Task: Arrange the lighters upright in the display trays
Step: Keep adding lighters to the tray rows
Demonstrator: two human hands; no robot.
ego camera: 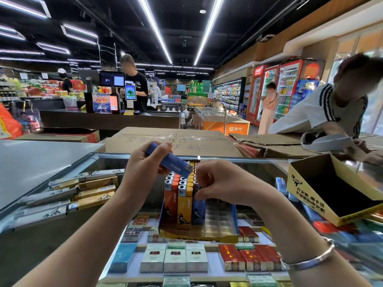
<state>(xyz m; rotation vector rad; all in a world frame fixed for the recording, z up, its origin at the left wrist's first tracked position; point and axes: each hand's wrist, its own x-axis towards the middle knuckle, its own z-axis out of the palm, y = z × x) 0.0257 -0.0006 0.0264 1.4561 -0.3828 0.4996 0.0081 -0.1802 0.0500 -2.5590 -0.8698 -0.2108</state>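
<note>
Cartons (83, 191): flat, long, gold and silver card, stacked under glass, left of the left hand, long axes running left to right.

Left hand (143, 168): fingers and thumb curled round a blue lighter (169, 160). Smooth, glossy plastic body, slim and rectangular, with a metal cap. Long axis tilted, running from upper left down to lower right; the capped end points toward the right hand, just above the tray's rows.

Display tray (199, 235): yellow printed card base with blue side walls, standing on the glass counter (62, 168) between and below the two hands. Clear moulded plastic cells show in its right, unfilled part.

Lighters in the tray (178, 195): upright, long axes vertical, metal caps up. An orange column, then a yellow one, then a blue one, packed touching in rows running away from the person.

Right hand (223, 183): fingers curled down onto the tops of the blue upright lighters at the tray's right row; fingertips pinch one there. A smooth silver bangle (308, 259) circles the right forearm.

Cigarette packs (176, 259): small, boxy, white, red and blue, lying beneath the glass, below both hands.

Yellow cardboard box (331, 195): open-topped, dark inside, with black print, right of the right hand, on the counter.
</note>
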